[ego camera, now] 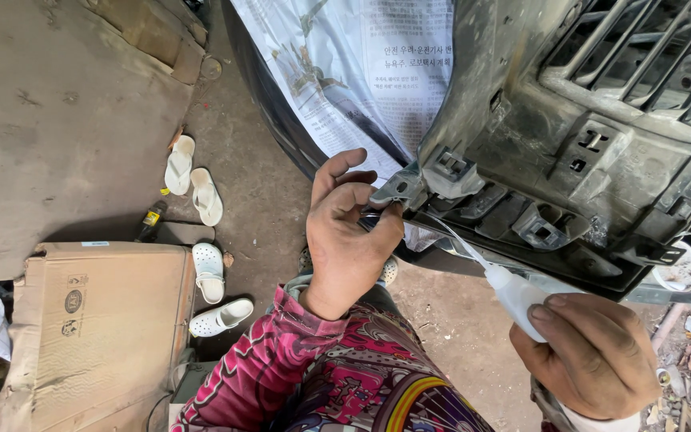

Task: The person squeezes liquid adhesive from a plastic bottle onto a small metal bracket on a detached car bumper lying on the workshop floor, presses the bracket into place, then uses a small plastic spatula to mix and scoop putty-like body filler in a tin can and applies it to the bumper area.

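bumper grille (569,152), dark plastic, hangs above the dirt floor (265,200); left hand (349,232) pinches its corner tab, right hand (593,356) grips a white glue bottle (513,292), nozzle at the tab.

Counts around the two hands

Four white sandals (201,232) left of the left hand (347,232); one cardboard box (97,328) farther left; one newspaper sheet (353,72) above it; one white squeeze bottle (513,292) in the right hand (593,356); one grey bumper grille (585,136).
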